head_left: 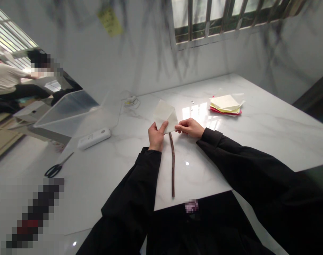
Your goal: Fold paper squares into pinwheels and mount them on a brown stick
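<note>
A cream sheet of paper [164, 112], creased with a folded flap, is held up over the table in front of me. My left hand [156, 136] grips its lower left side, thumb on the face of the paper. At the lower right corner, the fingers of my right hand [189, 126] pinch the paper's edge. Below the paper a thin brown stick [173, 166] lies lengthwise on the white marbled table [204, 163]; its far end reaches the paper's lower edge, and whether they touch I cannot tell.
Stacked coloured papers [226, 104] lie at the back right. To the left are a white power strip [94, 139], black-handled scissors [57, 166] and a clear plastic bin [68, 109]. A cable [131, 102] rests by the wall. Another person [7, 78] sits at far left.
</note>
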The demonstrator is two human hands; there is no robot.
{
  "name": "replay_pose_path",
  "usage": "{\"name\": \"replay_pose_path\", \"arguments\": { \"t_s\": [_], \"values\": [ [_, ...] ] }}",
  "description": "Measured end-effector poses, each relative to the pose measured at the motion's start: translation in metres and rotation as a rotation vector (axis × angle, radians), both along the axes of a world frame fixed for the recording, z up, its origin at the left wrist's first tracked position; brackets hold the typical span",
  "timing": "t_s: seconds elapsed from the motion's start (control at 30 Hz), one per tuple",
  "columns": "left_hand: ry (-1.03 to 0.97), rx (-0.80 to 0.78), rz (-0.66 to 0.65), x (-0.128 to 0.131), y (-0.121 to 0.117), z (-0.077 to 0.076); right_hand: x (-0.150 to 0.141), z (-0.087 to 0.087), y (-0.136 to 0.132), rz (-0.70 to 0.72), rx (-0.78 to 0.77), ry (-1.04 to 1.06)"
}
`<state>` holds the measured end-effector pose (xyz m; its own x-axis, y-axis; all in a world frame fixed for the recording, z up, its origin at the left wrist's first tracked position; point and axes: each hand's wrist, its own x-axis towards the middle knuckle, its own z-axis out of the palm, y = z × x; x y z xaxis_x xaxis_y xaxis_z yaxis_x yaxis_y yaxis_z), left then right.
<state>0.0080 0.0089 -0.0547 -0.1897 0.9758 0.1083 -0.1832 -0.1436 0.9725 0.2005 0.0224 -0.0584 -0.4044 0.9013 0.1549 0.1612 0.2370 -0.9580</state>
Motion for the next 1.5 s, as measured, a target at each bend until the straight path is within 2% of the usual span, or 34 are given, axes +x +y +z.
{"name": "replay_pose_path", "arguments": {
  "t_s": [0.1, 0.3, 0.4, 0.97, 1.23, 1.5],
  "values": [
    [0.005, -0.020, -0.028, 0.0006, -0.0009, -0.0003, 0.0002, -0.0005, 0.0006, 0.004, -0.017, 0.004],
    [0.074, -0.018, -0.105, 0.0023, -0.0030, -0.0029, -0.0018, -0.0002, 0.0000, 0.039, -0.149, 0.200],
    [0.099, -0.013, -0.130, 0.0028, -0.0034, -0.0037, -0.0022, -0.0010, 0.0005, 0.041, -0.178, 0.224],
    [0.085, 0.023, -0.103, 0.0020, 0.0003, -0.0033, -0.0014, -0.0026, 0.0031, 0.025, -0.190, 0.191],
    [0.196, 0.070, -0.094, 0.0026, -0.0041, -0.0005, -0.0011, -0.0063, 0.0047, -0.002, -0.189, 0.188],
    [0.177, 0.049, -0.109, 0.0045, -0.0062, 0.0019, -0.0001, -0.0029, 0.0033, 0.006, -0.153, 0.183]
  ]
}}
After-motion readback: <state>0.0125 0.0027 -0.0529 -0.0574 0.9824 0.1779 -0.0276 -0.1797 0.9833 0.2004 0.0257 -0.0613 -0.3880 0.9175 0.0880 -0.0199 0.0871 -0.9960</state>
